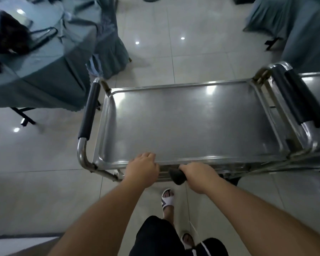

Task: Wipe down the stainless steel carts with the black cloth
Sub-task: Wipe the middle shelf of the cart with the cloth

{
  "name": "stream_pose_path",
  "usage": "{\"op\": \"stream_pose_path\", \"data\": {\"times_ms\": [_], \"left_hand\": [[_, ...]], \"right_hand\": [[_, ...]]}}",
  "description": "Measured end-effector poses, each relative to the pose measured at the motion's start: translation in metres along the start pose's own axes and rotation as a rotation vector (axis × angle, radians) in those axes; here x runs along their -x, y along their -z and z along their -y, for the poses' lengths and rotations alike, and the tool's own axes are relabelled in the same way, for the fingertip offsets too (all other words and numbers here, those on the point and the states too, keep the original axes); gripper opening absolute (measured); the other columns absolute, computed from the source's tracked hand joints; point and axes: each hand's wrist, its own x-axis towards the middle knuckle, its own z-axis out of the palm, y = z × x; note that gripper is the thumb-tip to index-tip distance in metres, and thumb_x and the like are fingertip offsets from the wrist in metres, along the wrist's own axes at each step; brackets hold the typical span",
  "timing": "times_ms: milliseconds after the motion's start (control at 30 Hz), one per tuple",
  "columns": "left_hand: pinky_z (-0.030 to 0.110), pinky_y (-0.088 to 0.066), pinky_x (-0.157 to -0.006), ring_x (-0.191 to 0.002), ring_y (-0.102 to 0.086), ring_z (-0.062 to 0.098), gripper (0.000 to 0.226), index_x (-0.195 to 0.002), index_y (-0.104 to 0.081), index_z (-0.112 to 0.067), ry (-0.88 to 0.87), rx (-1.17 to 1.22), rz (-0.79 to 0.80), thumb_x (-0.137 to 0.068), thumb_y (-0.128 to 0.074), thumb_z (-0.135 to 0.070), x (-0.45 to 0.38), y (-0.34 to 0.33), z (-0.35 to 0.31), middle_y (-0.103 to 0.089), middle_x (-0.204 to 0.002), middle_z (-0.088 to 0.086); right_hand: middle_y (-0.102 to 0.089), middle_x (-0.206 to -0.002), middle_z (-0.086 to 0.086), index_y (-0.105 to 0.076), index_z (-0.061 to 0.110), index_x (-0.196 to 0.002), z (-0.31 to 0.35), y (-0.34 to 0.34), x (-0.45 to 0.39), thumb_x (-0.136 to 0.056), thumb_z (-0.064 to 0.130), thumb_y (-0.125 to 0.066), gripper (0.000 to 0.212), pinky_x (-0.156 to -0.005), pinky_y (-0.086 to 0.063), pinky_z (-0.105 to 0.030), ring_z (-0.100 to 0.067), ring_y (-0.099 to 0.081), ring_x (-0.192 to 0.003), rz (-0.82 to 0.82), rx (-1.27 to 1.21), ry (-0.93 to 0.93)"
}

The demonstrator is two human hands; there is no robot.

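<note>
A stainless steel cart (188, 122) stands in front of me with a bare, shiny top tray and black-padded handles at both ends. My left hand (142, 168) grips the tray's near rim, fingers curled over the edge. My right hand (198, 174) holds a bunched black cloth (176, 175) against the same near rim, just right of the left hand. A second steel cart (318, 84) stands against the first one's right end, mostly out of frame.
A round table under a teal cloth (35, 58) with dark items on it stands at the left, close to the cart's far left corner. Teal-covered chairs (294, 30) stand at the far right. Pale glossy floor tiles (174, 43) lie beyond the cart. My sandalled feet (167, 199) are below.
</note>
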Motion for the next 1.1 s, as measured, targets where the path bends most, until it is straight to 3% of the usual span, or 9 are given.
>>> {"op": "stream_pose_path", "data": {"times_ms": [100, 233, 333, 467, 667, 833, 967, 1100], "left_hand": [[0.046, -0.04, -0.114, -0.14, -0.05, 0.028, 0.049, -0.153, -0.048, -0.024, 0.003, -0.019, -0.003, -0.108, -0.04, -0.043, 0.042, -0.004, -0.013, -0.052, -0.155, 0.002], [0.048, -0.045, -0.111, -0.136, -0.052, 0.031, 0.049, -0.15, -0.05, -0.02, 0.022, -0.052, 0.068, -0.105, -0.042, -0.039, 0.09, -0.015, -0.019, -0.054, -0.15, 0.007], [0.049, -0.05, -0.106, -0.129, -0.056, 0.033, 0.045, -0.142, -0.055, -0.019, 0.049, -0.026, 0.112, -0.103, -0.043, -0.038, 0.118, -0.028, -0.009, -0.057, -0.142, 0.008], [0.044, -0.05, -0.103, -0.132, -0.056, 0.032, 0.046, -0.145, -0.053, -0.022, 0.084, 0.0, 0.107, -0.102, -0.045, -0.038, 0.143, -0.042, 0.015, -0.056, -0.146, 0.005], [0.045, -0.051, -0.099, -0.126, -0.058, 0.034, 0.039, -0.135, -0.057, -0.02, 0.105, 0.012, 0.14, -0.101, -0.044, -0.034, 0.157, -0.052, 0.066, -0.06, -0.14, 0.007], [0.045, -0.05, -0.104, -0.133, -0.055, 0.031, 0.052, -0.15, -0.05, -0.025, 0.1, 0.049, 0.176, -0.1, -0.045, -0.04, 0.158, -0.063, 0.13, -0.054, -0.152, 0.004], [0.045, -0.05, -0.105, -0.13, -0.057, 0.03, 0.052, -0.149, -0.051, -0.026, 0.124, 0.097, 0.211, -0.1, -0.047, -0.041, 0.153, -0.074, 0.187, -0.056, -0.149, 0.004], [0.045, -0.05, -0.107, -0.131, -0.056, 0.032, 0.053, -0.151, -0.05, -0.025, 0.153, 0.111, 0.251, -0.1, -0.047, -0.039, 0.14, -0.087, 0.228, -0.056, -0.148, 0.006]], "right_hand": [[-0.068, -0.111, -0.002, -0.056, 0.03, -0.116, 0.003, 0.002, 0.036, -0.09, 0.016, -0.064, 0.031, -0.071, -0.045, -0.037, -0.028, -0.067, -0.102, -0.05, -0.009, -0.036], [-0.067, -0.107, 0.001, -0.057, 0.032, -0.114, 0.011, 0.002, 0.074, -0.09, 0.016, -0.064, 0.03, -0.076, -0.054, -0.04, -0.026, -0.066, -0.096, -0.064, -0.014, -0.042], [-0.066, -0.102, 0.003, -0.056, 0.033, -0.109, 0.022, -0.001, 0.091, -0.09, 0.02, -0.066, 0.025, -0.077, -0.056, -0.042, -0.024, -0.065, -0.093, -0.062, -0.005, -0.045], [-0.065, -0.102, 0.003, -0.056, 0.033, -0.108, 0.041, -0.008, 0.1, -0.09, 0.017, -0.064, 0.024, -0.079, -0.057, -0.043, -0.025, -0.065, -0.094, -0.039, 0.011, -0.051], [-0.064, -0.098, 0.004, -0.057, 0.033, -0.112, 0.085, -0.022, 0.086, -0.091, 0.013, -0.06, 0.03, -0.079, -0.058, -0.042, -0.021, -0.064, -0.089, 0.011, 0.009, -0.075], [-0.061, -0.097, 0.006, -0.056, 0.033, -0.118, 0.14, -0.037, 0.052, -0.09, 0.013, -0.062, 0.035, -0.075, -0.053, -0.038, -0.021, -0.062, -0.088, 0.052, 0.019, -0.093], [-0.062, -0.1, 0.004, -0.055, 0.033, -0.125, 0.188, -0.06, 0.025, -0.089, 0.013, -0.065, 0.042, -0.083, -0.058, -0.042, -0.02, -0.063, -0.09, 0.082, -0.025, -0.137], [-0.063, -0.106, 0.001, -0.051, 0.035, -0.131, 0.214, -0.087, 0.001, -0.091, 0.011, -0.061, 0.048, -0.079, -0.059, -0.043, -0.022, -0.064, -0.089, 0.083, -0.079, -0.15]]}}
